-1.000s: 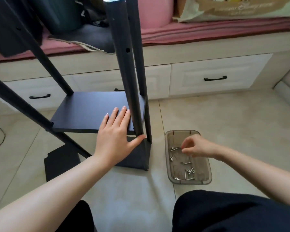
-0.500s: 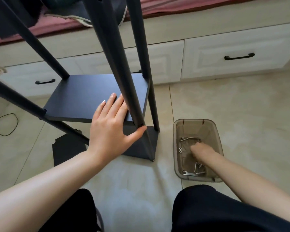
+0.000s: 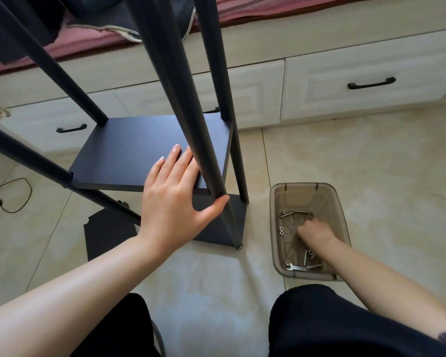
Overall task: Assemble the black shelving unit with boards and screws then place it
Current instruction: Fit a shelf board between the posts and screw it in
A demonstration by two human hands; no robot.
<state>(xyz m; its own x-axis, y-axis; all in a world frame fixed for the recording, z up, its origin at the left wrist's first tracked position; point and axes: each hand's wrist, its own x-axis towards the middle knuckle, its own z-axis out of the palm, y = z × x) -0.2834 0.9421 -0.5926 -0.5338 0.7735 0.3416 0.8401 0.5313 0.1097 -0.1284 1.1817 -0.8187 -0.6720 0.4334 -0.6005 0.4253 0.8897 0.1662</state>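
My left hand [image 3: 175, 199] lies flat, fingers straight, on the matte black shelf board [image 3: 139, 155], thumb against the near black metal post [image 3: 188, 109] of the shelving unit standing on the tiled floor [image 3: 371, 161]. To the right, my right hand [image 3: 314, 231] reaches down into the translucent brown plastic tray [image 3: 273, 228] among silver screws [image 3: 300, 212]; its fingers curl under, and I can't tell whether they hold any.

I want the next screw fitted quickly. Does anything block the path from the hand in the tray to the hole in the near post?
Nothing visible does. The right hand sits in the translucent brown plastic tray; bare floor separates it from the black metal post, whose hole is beside the left hand's thumb.
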